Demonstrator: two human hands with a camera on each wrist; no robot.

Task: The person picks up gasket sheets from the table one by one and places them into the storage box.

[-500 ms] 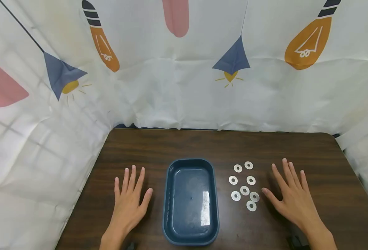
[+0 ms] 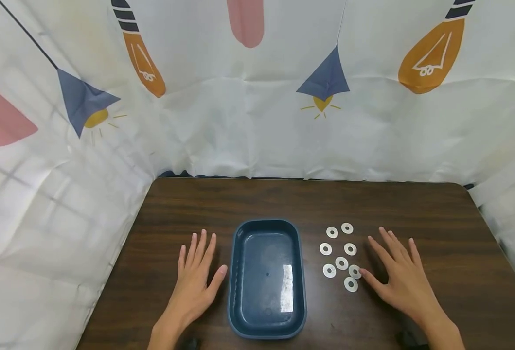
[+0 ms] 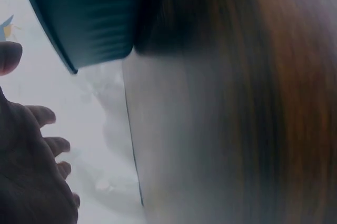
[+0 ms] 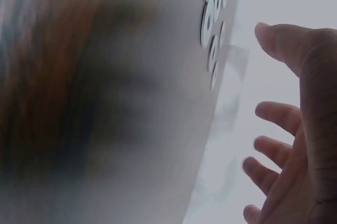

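Note:
Several flat white washers lie spread on the table between a blue tray and the right hand. The rectangular blue tray has a bare bottom with a bright reflection. Just left of the tray, the left hand is held with fingers extended and thumb toward the rim, holding nothing. To the right of the washers, the right hand has its fingers spread. Its thumb overlaps one washer's edge in the head view, while the right wrist view shows the hand raised above the washers.
The dark brown wooden table has a back edge along a white curtain printed with lamps and bulbs. The curtain also hangs at the left and right sides. A dark device shows by the right wrist.
The left hand has moved right, closer to the tray. The right hand has shifted left toward the washers. Tray and washers keep their places relative to each other.

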